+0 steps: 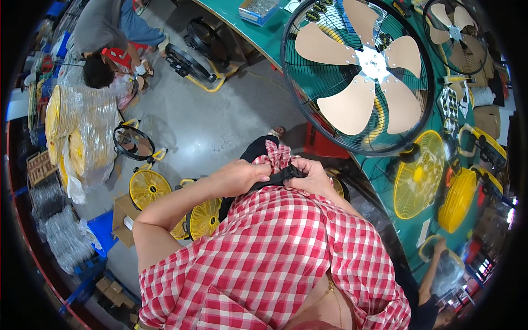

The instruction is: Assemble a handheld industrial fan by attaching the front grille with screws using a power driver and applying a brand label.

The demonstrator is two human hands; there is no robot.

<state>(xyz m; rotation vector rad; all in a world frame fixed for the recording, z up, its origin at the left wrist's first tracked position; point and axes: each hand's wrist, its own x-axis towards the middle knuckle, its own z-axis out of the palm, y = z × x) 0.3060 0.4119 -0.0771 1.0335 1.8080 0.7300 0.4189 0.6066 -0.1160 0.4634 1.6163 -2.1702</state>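
Your left hand [246, 177] and right hand [314, 177] both have their grip clenched on a black strap [283, 176] at your waist, beyond the tabletop's [400, 228] left edge. Farther ahead along that edge, a blue box [251, 17] holds small metallic pieces [262, 6], perhaps screws, though too small to tell.

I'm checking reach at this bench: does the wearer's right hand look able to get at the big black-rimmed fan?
Probably yes: nothing visible blocks the big black-rimmed fan, though the right hand holds a black strap it would likely release first.
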